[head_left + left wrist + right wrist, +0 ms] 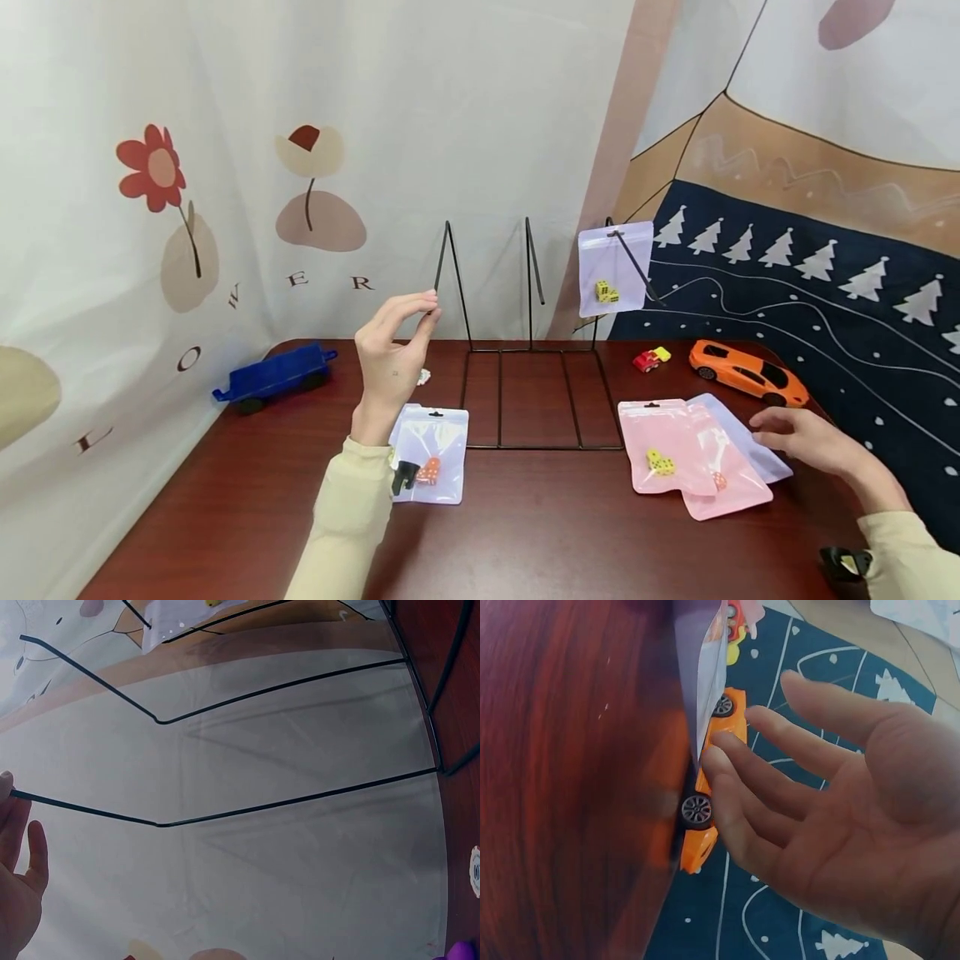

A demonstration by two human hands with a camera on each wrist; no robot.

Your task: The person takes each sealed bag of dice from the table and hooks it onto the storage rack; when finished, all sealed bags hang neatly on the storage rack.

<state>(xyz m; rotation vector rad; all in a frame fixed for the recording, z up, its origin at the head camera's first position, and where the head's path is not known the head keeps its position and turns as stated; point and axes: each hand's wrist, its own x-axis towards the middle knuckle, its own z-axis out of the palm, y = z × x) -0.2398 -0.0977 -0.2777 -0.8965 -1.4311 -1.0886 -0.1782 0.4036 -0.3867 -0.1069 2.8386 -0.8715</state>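
My left hand (pixel 393 350) pinches the front end of the left hook (pixel 90 810) of a black wire rack (pixel 546 447) between thumb and fingertip. From the rack's right hook hangs a lavender zip bag (pixel 637 246) with yellow dice (pixel 606 292) inside. My right hand (pixel 817 442) is held with relaxed, parted fingers beside a lavender bag (pixel 738 429) at the right. That bag lies partly beneath two pink bags, one with yellow dice (pixel 660 463), the other with an orange die (pixel 719 481). The middle hook (pixel 90 673) carries nothing.
Lavender bags (pixel 450 433) with orange dice (pixel 428 472) lie by my left sleeve. Behind it stands a blue trailer (pixel 273 375). An orange toy car (pixel 746 372) and a small red and yellow car (pixel 651 359) sit back right. A printed curtain (pixel 487 100) borders the table.
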